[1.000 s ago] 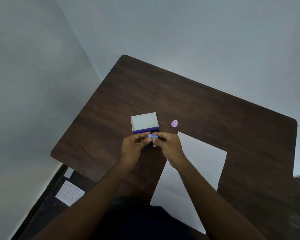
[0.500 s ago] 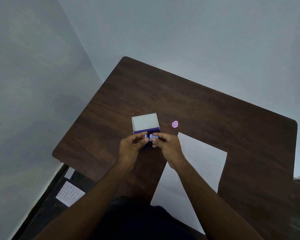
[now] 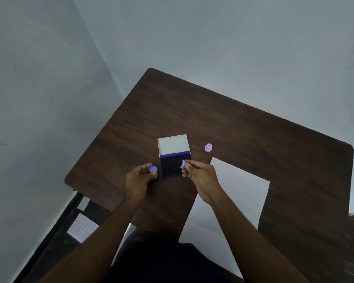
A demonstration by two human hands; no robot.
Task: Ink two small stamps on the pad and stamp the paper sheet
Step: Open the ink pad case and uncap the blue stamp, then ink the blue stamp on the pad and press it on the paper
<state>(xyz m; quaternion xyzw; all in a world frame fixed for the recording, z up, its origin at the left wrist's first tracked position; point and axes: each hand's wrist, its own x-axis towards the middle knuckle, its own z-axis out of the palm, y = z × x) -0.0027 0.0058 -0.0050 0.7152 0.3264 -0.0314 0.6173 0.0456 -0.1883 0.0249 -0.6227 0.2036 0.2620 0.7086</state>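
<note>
An open ink pad (image 3: 171, 168) lies mid-table, its dark inked face toward me and its white lid (image 3: 173, 145) hinged back behind it. My right hand (image 3: 200, 176) pinches a small blue stamp (image 3: 183, 164) just over the pad's right edge, with the stamp's dark face turned left. My left hand (image 3: 139, 179) holds the stamp's round blue cap (image 3: 153, 169) between its fingertips, left of the pad. A small pink stamp (image 3: 208, 148) stands upright on the table right of the lid. The white paper sheet (image 3: 239, 193) lies to the right, partly under my right forearm.
The dark wooden table (image 3: 223, 123) stands in a corner between two pale walls. Its left edge drops to a dark floor, where a white sheet with rows of dots (image 3: 82, 227) lies. My dark-clothed lap fills the bottom centre.
My hands were together over the pad, both on the blue stamp. They have now moved apart: the cap has come off in my left hand and the stamp stays in my right.
</note>
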